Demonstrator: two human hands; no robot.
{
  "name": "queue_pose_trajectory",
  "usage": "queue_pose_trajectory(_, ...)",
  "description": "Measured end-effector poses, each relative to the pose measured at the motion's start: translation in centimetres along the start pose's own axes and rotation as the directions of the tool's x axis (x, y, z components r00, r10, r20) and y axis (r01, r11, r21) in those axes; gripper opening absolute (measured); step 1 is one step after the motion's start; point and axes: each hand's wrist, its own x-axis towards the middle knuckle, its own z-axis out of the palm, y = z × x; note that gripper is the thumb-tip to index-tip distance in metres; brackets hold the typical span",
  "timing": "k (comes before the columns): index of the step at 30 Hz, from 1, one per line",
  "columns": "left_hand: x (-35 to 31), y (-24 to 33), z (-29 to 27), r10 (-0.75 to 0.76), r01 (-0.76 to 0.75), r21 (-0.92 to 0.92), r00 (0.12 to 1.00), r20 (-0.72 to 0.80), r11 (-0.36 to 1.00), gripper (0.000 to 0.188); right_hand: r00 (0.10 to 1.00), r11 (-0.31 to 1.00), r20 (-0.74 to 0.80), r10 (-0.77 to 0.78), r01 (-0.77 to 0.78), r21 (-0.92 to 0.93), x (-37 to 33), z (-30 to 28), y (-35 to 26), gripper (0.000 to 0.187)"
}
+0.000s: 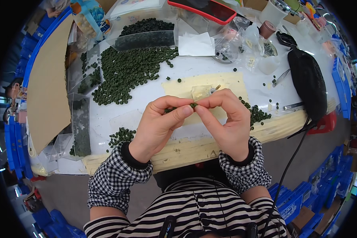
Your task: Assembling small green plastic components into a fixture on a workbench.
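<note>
Over the front of the table, my left hand [159, 122] and my right hand [229, 123] meet fingertip to fingertip. Pinched between both thumbs and index fingers is a small dark green round piece [193, 105], mostly covered by the fingers. A few more green pieces show behind my left fingers. Just beyond the hands, a pale lump with a short stick [202, 92] rests on a yellowish sheet [230, 81]. Loose green pieces lie beside my left wrist in a small heap [122, 136], and another heap [259, 115] sits right of my right hand.
A wide spread of green pieces [127, 71] covers the left back, before a clear box [146, 39] of them. Brown cardboard [49, 87] stands at far left. White paper [196, 44], a red-edged phone [204, 10], tweezers [281, 78] and a black mesh pouch [307, 83] lie around.
</note>
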Motion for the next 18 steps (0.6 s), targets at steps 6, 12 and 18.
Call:
queue_pose_trajectory(6,0.0,0.2,0.5,0.018,-0.018,0.0,1.0,-0.017,1.0,0.012,0.999,0.999,-0.023,0.025,-0.024,0.038,-0.2,0.4,-0.1,0.011)
queue_pose_trajectory(12,0.0,0.0,0.3,0.028,-0.028,-0.011,0.999,-0.018,1.0,0.012,0.998,1.0,-0.061,-0.007,0.008,0.009,-0.4,0.8,0.1,0.014)
queue_pose_trajectory(18,0.0,0.1,0.3,0.02,-0.023,-0.066,0.998,-0.059,0.998,0.012,0.988,0.987,-0.082,-0.128,0.119,-0.11,-0.7,1.3,-0.2,0.023)
